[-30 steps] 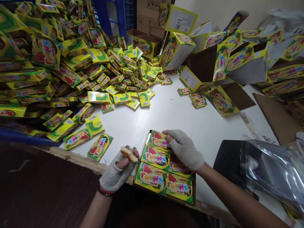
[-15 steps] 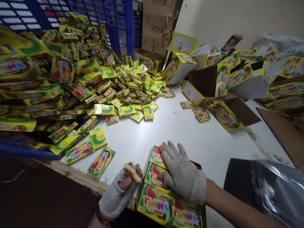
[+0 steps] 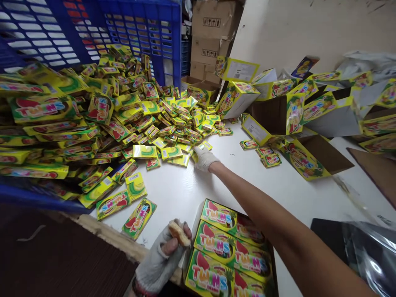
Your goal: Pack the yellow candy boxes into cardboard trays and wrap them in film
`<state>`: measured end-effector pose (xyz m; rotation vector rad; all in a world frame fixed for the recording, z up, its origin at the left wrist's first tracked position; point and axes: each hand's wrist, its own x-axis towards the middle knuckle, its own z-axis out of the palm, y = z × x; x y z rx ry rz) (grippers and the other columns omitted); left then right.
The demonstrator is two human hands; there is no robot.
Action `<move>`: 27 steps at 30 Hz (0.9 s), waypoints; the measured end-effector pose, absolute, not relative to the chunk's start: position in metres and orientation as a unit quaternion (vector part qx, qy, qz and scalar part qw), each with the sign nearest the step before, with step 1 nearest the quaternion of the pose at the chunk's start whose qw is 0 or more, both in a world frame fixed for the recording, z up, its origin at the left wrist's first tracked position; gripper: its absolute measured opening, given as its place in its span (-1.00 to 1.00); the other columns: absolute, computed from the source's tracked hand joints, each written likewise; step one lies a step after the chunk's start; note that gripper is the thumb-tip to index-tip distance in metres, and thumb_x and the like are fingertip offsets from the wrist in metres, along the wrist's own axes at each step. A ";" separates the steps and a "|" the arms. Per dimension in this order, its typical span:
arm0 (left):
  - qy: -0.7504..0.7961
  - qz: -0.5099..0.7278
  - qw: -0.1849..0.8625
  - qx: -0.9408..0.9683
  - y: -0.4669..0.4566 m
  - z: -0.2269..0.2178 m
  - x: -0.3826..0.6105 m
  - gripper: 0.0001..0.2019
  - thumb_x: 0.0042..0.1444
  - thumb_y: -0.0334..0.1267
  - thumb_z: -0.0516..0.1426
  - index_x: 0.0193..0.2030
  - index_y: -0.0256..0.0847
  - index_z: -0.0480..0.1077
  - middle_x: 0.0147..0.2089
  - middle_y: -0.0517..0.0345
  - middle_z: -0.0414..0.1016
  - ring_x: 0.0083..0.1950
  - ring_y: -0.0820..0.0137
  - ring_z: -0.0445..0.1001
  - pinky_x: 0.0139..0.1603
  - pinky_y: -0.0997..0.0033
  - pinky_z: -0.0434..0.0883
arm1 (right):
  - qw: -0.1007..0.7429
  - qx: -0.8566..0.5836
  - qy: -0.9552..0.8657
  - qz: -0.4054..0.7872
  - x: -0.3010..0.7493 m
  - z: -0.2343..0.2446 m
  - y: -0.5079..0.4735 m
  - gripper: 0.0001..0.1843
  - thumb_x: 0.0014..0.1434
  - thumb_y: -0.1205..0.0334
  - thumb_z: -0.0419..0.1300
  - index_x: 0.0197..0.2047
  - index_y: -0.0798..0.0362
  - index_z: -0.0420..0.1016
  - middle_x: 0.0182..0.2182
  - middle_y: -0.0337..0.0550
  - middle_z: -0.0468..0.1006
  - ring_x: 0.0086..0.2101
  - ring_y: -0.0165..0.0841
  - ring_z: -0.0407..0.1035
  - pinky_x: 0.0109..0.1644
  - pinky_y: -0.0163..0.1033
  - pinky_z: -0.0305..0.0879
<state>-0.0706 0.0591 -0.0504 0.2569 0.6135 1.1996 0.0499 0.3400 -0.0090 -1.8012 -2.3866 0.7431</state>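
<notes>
My left hand (image 3: 163, 255), in a fingerless light glove, is closed on a bitten piece of bread (image 3: 179, 234) beside the open carton's left edge. My right hand (image 3: 204, 159), gloved the same way, reaches across the table to the near edge of the pile. It touches a small yellow box (image 3: 194, 156) there, and its fingers are mostly hidden behind the back of the hand. Below my right forearm, the open carton (image 3: 198, 218) holds several flat yellow-green "Twins" boxes (image 3: 213, 243) in two columns, faces up.
A blue plastic crate (image 3: 148, 24) lies at left with a large heap of Twins boxes (image 3: 123, 111) spilling from it. Opened display cartons (image 3: 275, 111) stand at back right. Loose boxes (image 3: 139, 218) lie near the front edge; a black item under clear plastic (image 3: 349, 247) is at right.
My right hand has left the boxes in the carton and moved forward to the pile's near edge. My left hand still holds the bread. The view has shifted slightly.
</notes>
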 end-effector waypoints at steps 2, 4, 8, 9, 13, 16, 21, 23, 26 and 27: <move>0.286 0.553 0.773 0.123 0.060 -0.048 -0.071 -0.74 -0.09 -0.17 0.38 -0.23 -0.10 0.52 -0.22 0.17 0.50 -0.10 0.46 0.42 0.03 0.52 0.35 | 0.038 -0.580 -0.764 0.282 0.077 0.000 0.326 -0.21 0.01 0.24 0.27 0.31 0.06 0.16 0.13 0.21 0.34 0.08 -0.02 0.32 0.14 0.02 0.27; 0.293 0.552 0.770 0.129 0.060 -0.046 -0.071 -0.75 -0.09 -0.18 0.38 -0.27 -0.12 0.50 -0.23 0.17 0.48 -0.12 0.47 0.41 0.01 0.54 0.36 | 0.057 -0.566 -0.744 0.350 0.111 0.014 0.304 -0.31 0.17 0.15 0.10 0.35 0.04 0.06 0.11 0.14 0.39 0.03 -0.12 0.38 0.07 -0.01 0.33; 0.313 0.549 0.763 0.137 0.062 -0.047 -0.072 -0.74 -0.12 -0.19 0.39 -0.30 -0.14 0.48 -0.23 0.17 0.46 -0.12 0.46 0.41 0.02 0.53 0.38 | 0.203 -0.437 -0.612 0.628 0.179 0.047 0.239 -0.37 0.29 -0.10 -0.16 0.37 -0.14 -0.06 0.18 -0.02 0.36 -0.04 -0.23 0.45 -0.02 0.01 0.41; 0.317 0.546 0.764 0.137 0.062 -0.047 -0.072 -0.73 -0.14 -0.18 0.40 -0.31 -0.15 0.47 -0.23 0.17 0.46 -0.12 0.46 0.40 0.02 0.53 0.39 | 0.233 -0.420 -0.570 0.667 0.193 0.055 0.220 -0.34 0.25 -0.17 -0.07 0.35 -0.17 -0.02 0.17 -0.05 0.36 -0.07 -0.23 0.46 -0.02 0.01 0.42; 0.336 0.534 0.765 0.130 0.062 -0.047 -0.072 -0.69 -0.17 -0.16 0.41 -0.29 -0.12 0.45 -0.20 0.17 0.44 -0.14 0.45 0.40 -0.01 0.52 0.42 | 0.236 -0.488 -0.555 0.631 0.233 0.076 0.140 -0.43 0.12 -0.08 0.25 0.15 -0.09 0.30 -0.04 -0.12 0.49 -0.19 -0.32 0.46 -0.14 -0.21 0.44; 0.346 0.541 0.756 0.123 0.062 -0.045 -0.071 -0.68 -0.17 -0.18 0.41 -0.29 -0.10 0.44 -0.20 0.18 0.43 -0.12 0.45 0.41 0.00 0.52 0.44 | 0.174 -0.576 -0.583 0.546 0.239 0.074 0.082 -0.61 0.20 -0.09 0.18 -0.05 0.01 0.44 -0.28 -0.18 0.52 -0.32 -0.39 0.42 -0.31 -0.34 0.38; 0.338 0.547 0.755 0.133 0.064 -0.042 -0.069 -0.71 -0.14 -0.21 0.40 -0.31 -0.15 0.43 -0.22 0.18 0.43 -0.14 0.45 0.43 0.00 0.52 0.45 | 0.271 -0.689 -0.576 0.346 0.212 0.032 0.016 -0.70 0.29 -0.05 0.03 -0.18 -0.01 0.41 -0.37 -0.15 0.52 -0.39 -0.32 0.42 -0.36 -0.24 0.41; 0.337 0.547 0.755 0.131 0.063 -0.042 -0.069 -0.72 -0.12 -0.22 0.39 -0.30 -0.16 0.43 -0.21 0.18 0.43 -0.13 0.45 0.44 0.00 0.52 0.45 | 0.331 -0.678 -0.605 0.253 0.199 0.014 0.005 -0.79 0.30 0.05 0.01 -0.24 -0.05 0.36 -0.29 -0.06 0.52 -0.31 -0.25 0.45 -0.30 -0.14 0.45; 0.338 0.553 0.754 0.103 0.062 -0.044 -0.070 -0.71 -0.14 -0.25 0.40 -0.28 -0.16 0.44 -0.19 0.18 0.45 -0.09 0.43 0.45 0.07 0.50 0.44 | 0.358 -0.641 -0.663 0.145 0.187 0.001 0.003 -0.97 0.26 0.20 0.05 -0.23 -0.09 0.29 -0.06 0.04 0.48 -0.06 -0.13 0.42 -0.08 0.07 0.44; 0.341 0.556 0.753 0.090 0.062 -0.045 -0.070 -0.69 -0.16 -0.27 0.41 -0.27 -0.16 0.45 -0.19 0.18 0.46 -0.08 0.43 0.46 0.09 0.50 0.43 | 0.348 -0.630 -0.682 0.128 0.185 0.000 0.005 -0.95 0.25 0.25 0.06 -0.21 -0.11 0.28 -0.03 0.04 0.46 0.00 -0.11 0.39 -0.02 0.12 0.42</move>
